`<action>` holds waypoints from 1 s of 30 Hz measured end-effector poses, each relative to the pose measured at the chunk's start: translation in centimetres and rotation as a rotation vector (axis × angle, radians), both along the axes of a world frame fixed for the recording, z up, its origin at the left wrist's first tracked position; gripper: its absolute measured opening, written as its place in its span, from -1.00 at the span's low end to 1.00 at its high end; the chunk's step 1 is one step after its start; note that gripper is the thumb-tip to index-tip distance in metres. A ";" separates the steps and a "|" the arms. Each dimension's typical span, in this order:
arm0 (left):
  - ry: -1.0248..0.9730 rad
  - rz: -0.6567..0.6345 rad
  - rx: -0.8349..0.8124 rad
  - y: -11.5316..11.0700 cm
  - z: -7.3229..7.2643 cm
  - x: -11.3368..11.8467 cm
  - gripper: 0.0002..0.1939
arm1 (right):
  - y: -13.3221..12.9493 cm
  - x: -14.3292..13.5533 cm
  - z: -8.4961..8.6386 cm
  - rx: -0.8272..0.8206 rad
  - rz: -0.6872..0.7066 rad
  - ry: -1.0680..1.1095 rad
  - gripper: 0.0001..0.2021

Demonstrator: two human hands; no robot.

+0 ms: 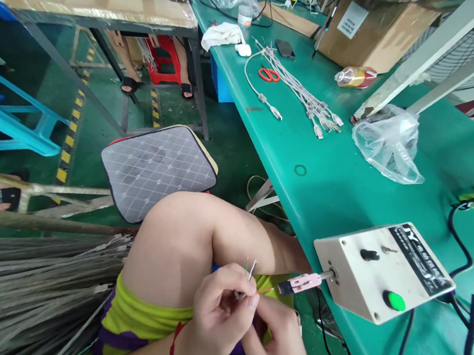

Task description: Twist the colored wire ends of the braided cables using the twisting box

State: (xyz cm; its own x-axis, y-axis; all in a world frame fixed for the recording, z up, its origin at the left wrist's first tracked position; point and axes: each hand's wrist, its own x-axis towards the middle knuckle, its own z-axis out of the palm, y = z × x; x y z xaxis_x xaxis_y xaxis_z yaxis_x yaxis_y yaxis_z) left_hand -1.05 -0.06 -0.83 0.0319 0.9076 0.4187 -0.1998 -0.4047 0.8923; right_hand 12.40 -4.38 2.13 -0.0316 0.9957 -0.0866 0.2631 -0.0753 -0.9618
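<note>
My left hand (223,306) is closed in a pinch around the stripped end of a thin cable, with fine white and green wires (252,268) sticking up past the fingertips. An orange wire (266,290) points right, towards the pink-and-black tip (300,284) on the shaft of a beige box machine (353,280); a small gap seems to separate them. Against the left thumb, my right hand (281,337) has its fingers pressed together; what they pinch is hidden. Both hands are above my lap, beside the green table (301,207).
Grey USB cables (301,88), orange-handled scissors (268,74), a phone (285,48) and a plastic bag (393,140) lie on the table. Black cords (402,353) run around the machine. A large cable bundle (31,286) is at my left; a cushioned stool (159,166) stands ahead.
</note>
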 end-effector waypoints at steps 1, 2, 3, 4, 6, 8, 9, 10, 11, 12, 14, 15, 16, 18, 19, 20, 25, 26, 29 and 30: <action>0.001 -0.001 -0.004 0.0 0.0 0.0 -0.96 | 0.0 0.0 -0.1 -0.002 0.030 -0.031 -0.74; -0.001 0.002 -0.005 0.0 0.1 0.1 -0.97 | -0.1 0.1 -0.2 -0.002 0.073 -0.077 -0.71; -0.002 0.002 -0.001 0.1 0.1 0.1 -0.97 | -0.1 0.3 -0.3 -0.006 0.112 -0.116 -0.67; 0.000 -0.002 0.003 0.1 0.2 0.1 -0.96 | -0.2 0.4 -0.5 -0.016 0.125 -0.128 -0.65; 0.009 -0.009 0.001 0.3 0.4 0.1 -0.95 | -0.5 0.8 -0.8 -0.038 0.065 -0.090 -0.68; 0.020 -0.005 0.003 0.4 0.6 0.1 -0.95 | -0.8 1.4 -0.9 -0.059 -0.088 0.040 -0.75; 0.028 0.002 0.003 0.4 0.6 0.1 -0.95 | -1.0 1.6 -0.8 -0.070 -0.181 0.146 -0.71; 0.035 0.009 0.004 0.4 0.6 0.2 -0.94 | -1.1 1.9 -0.6 -0.082 -0.264 0.275 -0.62; 0.041 0.019 0.004 0.4 0.6 0.2 -0.94 | -1.1 2.0 -0.2 -0.099 -0.327 0.416 -0.55; 0.044 0.026 0.004 0.3 0.5 0.3 -0.94 | -1.0 2.1 0.2 -0.127 -0.369 0.558 -0.51; 0.039 0.039 -0.007 0.2 0.4 0.5 -0.95 | -0.6 1.9 1.0 -0.195 -0.424 0.802 -0.49; 0.031 0.041 -0.007 0.1 0.3 0.6 -0.95 | -0.3 1.6 1.5 -0.220 -0.440 0.891 -0.51; 0.024 0.040 -0.005 0.1 0.2 0.7 -0.94 | 0.1 1.4 1.8 -0.239 -0.461 0.956 -0.52; 0.020 0.025 0.013 0.1 0.1 0.8 -0.88 | 0.7 0.8 2.2 -0.239 -0.498 1.024 -0.46; 0.021 0.019 0.027 0.2 0.0 0.8 -0.85 | 0.9 0.6 2.3 -0.224 -0.509 1.025 -0.42; 0.022 0.013 0.039 0.2 0.0 0.9 -0.83 | 1.1 0.4 2.3 -0.211 -0.515 1.011 -0.40; 0.021 -0.009 0.039 0.3 0.0 1.0 -0.80 | 1.1 0.4 1.0 -0.160 -0.540 0.877 -0.52; 0.019 -0.021 0.036 0.3 -0.1 1.1 -0.79 | 1.0 0.5 0.7 -0.150 -0.551 0.856 -0.52; 0.022 -0.055 0.032 0.3 -0.5 1.2 -0.74 | 0.7 0.9 -0.2 -0.131 -0.561 0.838 -0.53; 0.027 -0.065 0.033 0.3 -0.6 1.2 -0.73 | 0.6 1.0 -0.4 -0.131 -0.553 0.841 -0.53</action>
State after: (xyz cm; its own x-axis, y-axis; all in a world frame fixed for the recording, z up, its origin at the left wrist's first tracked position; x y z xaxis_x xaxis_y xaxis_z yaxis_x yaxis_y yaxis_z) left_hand 0.15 0.20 -1.43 0.1020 0.8889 0.4466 -0.2028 -0.4209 0.8841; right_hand 13.36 -3.77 1.73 0.3296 0.8736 -0.3580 -0.5990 -0.0996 -0.7945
